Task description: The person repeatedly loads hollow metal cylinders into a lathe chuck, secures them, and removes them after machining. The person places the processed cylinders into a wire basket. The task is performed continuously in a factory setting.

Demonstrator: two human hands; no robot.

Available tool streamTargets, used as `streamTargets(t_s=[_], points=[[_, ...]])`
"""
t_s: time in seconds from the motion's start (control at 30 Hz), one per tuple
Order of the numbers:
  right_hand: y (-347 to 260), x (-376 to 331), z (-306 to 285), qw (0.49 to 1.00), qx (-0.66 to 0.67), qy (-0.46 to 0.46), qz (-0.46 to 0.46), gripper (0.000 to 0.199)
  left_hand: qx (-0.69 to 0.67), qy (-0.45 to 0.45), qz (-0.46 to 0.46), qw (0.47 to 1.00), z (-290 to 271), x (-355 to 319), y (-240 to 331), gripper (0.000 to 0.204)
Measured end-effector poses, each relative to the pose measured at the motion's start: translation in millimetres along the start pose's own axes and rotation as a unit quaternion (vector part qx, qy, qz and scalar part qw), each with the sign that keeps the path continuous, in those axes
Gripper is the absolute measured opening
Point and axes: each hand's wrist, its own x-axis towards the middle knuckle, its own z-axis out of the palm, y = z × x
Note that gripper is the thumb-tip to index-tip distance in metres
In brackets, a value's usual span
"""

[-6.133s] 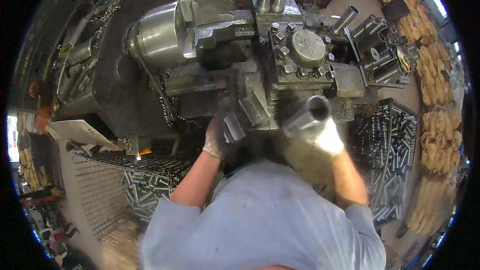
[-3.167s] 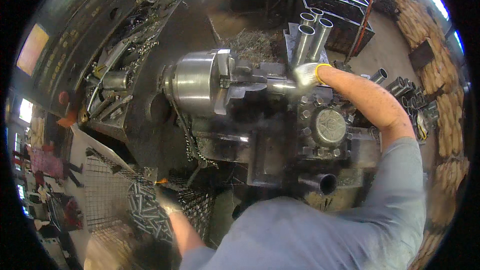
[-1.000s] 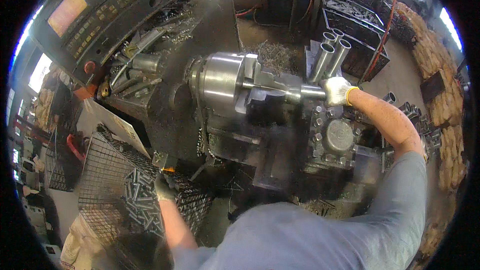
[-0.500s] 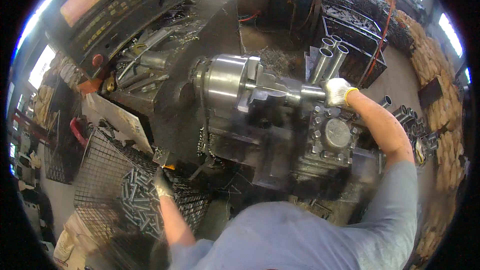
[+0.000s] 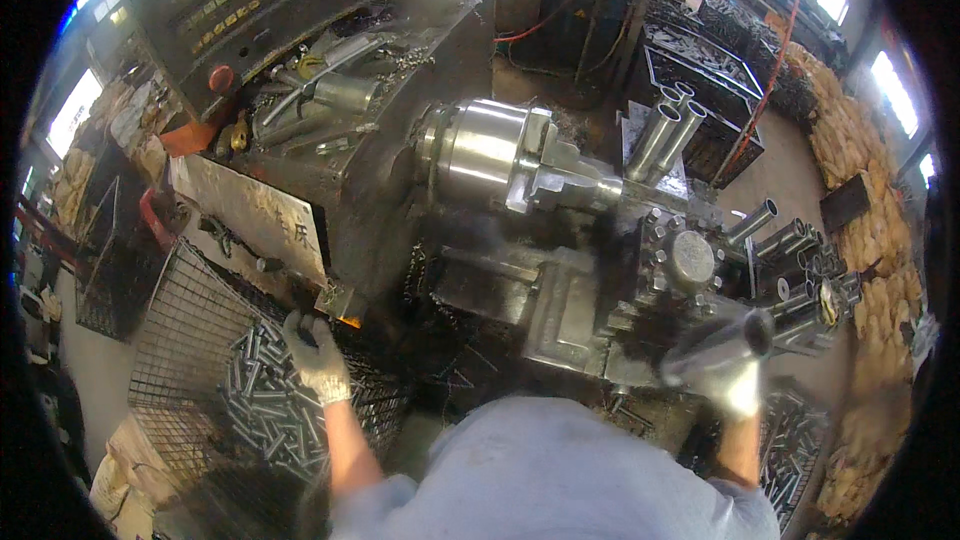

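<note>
My right hand (image 5: 735, 392), in a pale glove, is closed around a shiny metal tube (image 5: 705, 352), with the tube's open end toward the right. Hand and tube are blurred, near the front of the lathe's tool post (image 5: 690, 258). My left hand (image 5: 316, 355), in a glove with dark fingers, hangs over the edge of a wire basket (image 5: 175, 340). Its fingers are apart with nothing seen between them. Short metal pieces (image 5: 270, 405) fill the basket beside it. The lathe chuck (image 5: 485, 152), with its stepped jaws (image 5: 560, 175), lies ahead, beyond both hands.
Several tubes (image 5: 660, 140) stand upright behind the tool post, and more tubes (image 5: 795, 235) are at its right. A control panel (image 5: 250, 0) rises at the far left. Tools and chips lie on the headstock (image 5: 390, 140). A second pile of short pieces (image 5: 790, 450) is at lower right.
My right hand has moved from beside the chuck jaws back toward me, and a tube now shows in it. My left hand stays by the basket, its fingers now more visible.
</note>
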Motion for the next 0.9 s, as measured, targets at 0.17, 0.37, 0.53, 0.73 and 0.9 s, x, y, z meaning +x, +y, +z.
streamTargets(t_s=[0.17,0.37,0.53,0.73,0.9], points=[[60.6,-30.7,63.2,0.985,-0.164,-0.024,0.058,0.029,0.157,0.009,0.131,0.979,16.6,0.7,-6.1,0.035],[98.8,-33.4,81.6,0.977,-0.2,0.064,0.037,0.029,0.18,-0.041,-0.058,0.981,18.4,-16.3,-73.8,0.04],[130.9,-40.1,80.1,0.98,-0.175,0.087,0.031,0.028,0.181,0.045,-0.043,0.982,26.9,-11.6,-58.3,0.049],[161.3,-36.7,74.5,0.978,-0.186,0.092,-0.037,0.027,0.139,0.089,0.357,0.919,29.6,67.6,115.3,0.042],[152.3,-37.4,71.0,0.969,-0.22,0.111,-0.007,0.025,0.369,-0.03,0.359,0.857,99.3,222.4,204.5,0.067]])
